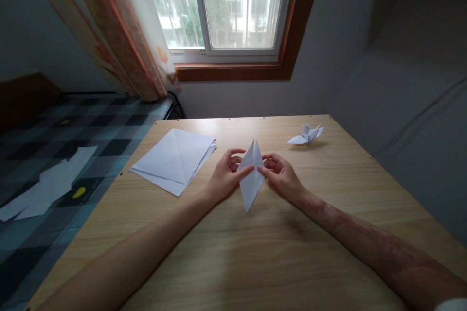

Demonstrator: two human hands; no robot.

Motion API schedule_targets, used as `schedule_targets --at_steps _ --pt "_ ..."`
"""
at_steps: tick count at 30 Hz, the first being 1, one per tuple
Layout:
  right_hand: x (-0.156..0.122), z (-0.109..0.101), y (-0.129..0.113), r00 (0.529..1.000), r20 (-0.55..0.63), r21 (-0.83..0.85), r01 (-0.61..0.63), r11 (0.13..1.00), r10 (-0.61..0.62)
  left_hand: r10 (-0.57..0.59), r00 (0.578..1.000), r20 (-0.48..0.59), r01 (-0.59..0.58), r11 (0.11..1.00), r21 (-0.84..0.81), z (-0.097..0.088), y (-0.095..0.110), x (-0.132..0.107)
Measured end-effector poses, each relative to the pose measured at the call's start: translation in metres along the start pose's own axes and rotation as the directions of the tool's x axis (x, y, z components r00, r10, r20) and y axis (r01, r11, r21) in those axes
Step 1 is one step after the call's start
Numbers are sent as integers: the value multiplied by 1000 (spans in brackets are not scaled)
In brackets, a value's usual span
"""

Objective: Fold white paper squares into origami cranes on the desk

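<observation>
- The folded paper was at the middle of the wooden surface, between the two hands, its split end pointing toward the window and its single point toward the person.
- The left hand pinched the paper's left edge, its thumb laid across the front face and its other fingers curled at the side and behind.
- The right hand pinched the opposite edge in much the same way, thumb tip on the face near the split; the two thumbs were close together but apart.
- Whether the near point touched the surface could not be told, though the paper seemed to be held up off it.
- The folding looked partway along: the sheet was already a narrow diamond with sharp edges, and its two upper points stood side by side, not yet bent apart or shaped.
- A paper bird, wings out, stood near the far right corner and appeared fully folded.
- White sheets lay in a loose pile left of the hands; the top one bore crease lines but lay opened out, so its shaping seemed undone.
- No container could be made out; pile and bird rested directly on the surface, and paper strips lay on the checked bed.
</observation>
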State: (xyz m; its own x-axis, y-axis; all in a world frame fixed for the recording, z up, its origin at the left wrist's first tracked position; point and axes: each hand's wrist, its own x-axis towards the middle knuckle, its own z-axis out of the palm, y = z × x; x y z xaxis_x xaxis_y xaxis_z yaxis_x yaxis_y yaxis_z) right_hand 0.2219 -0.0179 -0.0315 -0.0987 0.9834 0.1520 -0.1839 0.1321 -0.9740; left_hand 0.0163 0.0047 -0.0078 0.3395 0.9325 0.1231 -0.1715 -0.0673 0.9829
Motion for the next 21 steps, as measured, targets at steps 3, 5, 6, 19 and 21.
schedule_targets --at_steps 3,5,6,19,21 --pt "0 0 0 1000 -7 -4 14 1000 -14 -36 999 31 35 998 47 -1 1 0" --pt "0 0 0 1000 -9 -17 14 1000 -15 -56 998 25 53 993 104 -2 2 0" --pt "0 0 0 1000 -4 -24 8 1000 -8 -67 998 18 64 989 130 -2 2 0" --pt "-3 0 -11 993 43 -57 -107 993 109 -120 958 260 1 908 418 -4 15 -7" --pt "-4 1 -13 992 77 -53 -99 994 103 -130 951 280 -1 906 423 -4 15 -6"
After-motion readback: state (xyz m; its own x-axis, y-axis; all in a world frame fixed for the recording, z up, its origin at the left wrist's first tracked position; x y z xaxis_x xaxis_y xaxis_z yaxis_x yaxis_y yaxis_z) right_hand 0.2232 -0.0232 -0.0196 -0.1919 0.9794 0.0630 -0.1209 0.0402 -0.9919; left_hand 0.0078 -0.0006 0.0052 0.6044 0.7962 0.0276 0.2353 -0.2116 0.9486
